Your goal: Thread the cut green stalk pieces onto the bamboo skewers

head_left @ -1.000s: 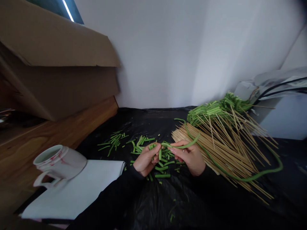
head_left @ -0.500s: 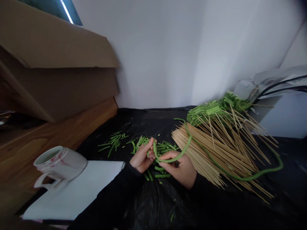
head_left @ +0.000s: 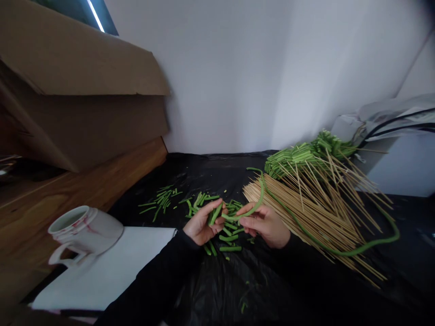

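Observation:
In my left hand (head_left: 201, 226) is a short green bean piece (head_left: 216, 214), held between thumb and fingers. My right hand (head_left: 268, 226) pinches a longer green bean (head_left: 257, 206), whose upper end curves up over the sticks. Its other end points at my left fingertips; whether it touches them I cannot tell. Beneath and around both hands lie several cut bean pieces (head_left: 230, 248) on black plastic sheeting (head_left: 217, 290). Another long bean (head_left: 360, 250) loops across a heap of thin wooden sticks (head_left: 316, 213) on the right.
Bundled green bean pieces (head_left: 299, 156) on sticks rest behind the heap. Thinner bean bits (head_left: 163, 198) are scattered at left. A stained white mug (head_left: 91, 231) lies tilted on white paper (head_left: 112, 267). A cardboard box (head_left: 102, 90) stands far left, and a white wall (head_left: 231, 81) rises behind.
The bean spanning both hands now appears as a separate short piece in my left hand and a longer length in my right. My right hand has shifted slightly right and up.

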The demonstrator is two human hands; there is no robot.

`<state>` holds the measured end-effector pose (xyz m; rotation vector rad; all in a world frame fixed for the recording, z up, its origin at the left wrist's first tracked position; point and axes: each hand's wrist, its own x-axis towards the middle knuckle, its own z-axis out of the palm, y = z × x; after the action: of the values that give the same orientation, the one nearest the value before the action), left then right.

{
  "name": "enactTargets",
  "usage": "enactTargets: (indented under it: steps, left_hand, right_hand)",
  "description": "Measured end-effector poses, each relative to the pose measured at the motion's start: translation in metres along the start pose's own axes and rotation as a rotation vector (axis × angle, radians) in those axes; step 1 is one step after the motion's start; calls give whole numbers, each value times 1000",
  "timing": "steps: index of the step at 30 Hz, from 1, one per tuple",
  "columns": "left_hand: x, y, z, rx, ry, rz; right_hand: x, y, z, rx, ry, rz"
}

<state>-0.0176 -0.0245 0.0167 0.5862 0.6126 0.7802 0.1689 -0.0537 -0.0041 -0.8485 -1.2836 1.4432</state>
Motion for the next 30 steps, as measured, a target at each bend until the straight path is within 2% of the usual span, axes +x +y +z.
enactTargets:
  steps: [5, 11, 15, 20, 30]
  left_hand:
    - [-3, -6, 3, 194, -59, -44]
    - [-4, -10, 5, 372, -153, -94]
    - [-4, -11, 6, 459, -139, -47]
    - [-4, -13, 8, 494, -133, -57]
    - [-4, -15, 8, 559, -137, -42]
  right_hand:
    - [-3, -3, 1, -64, -41, 11]
    - [-2, -1, -1, -97, -19, -7]
    - [0, -2, -4, -88, -2, -19]
    - [3, -5, -8, -49, 96, -30]
    - [2, -4, -5, -48, 41, 17]
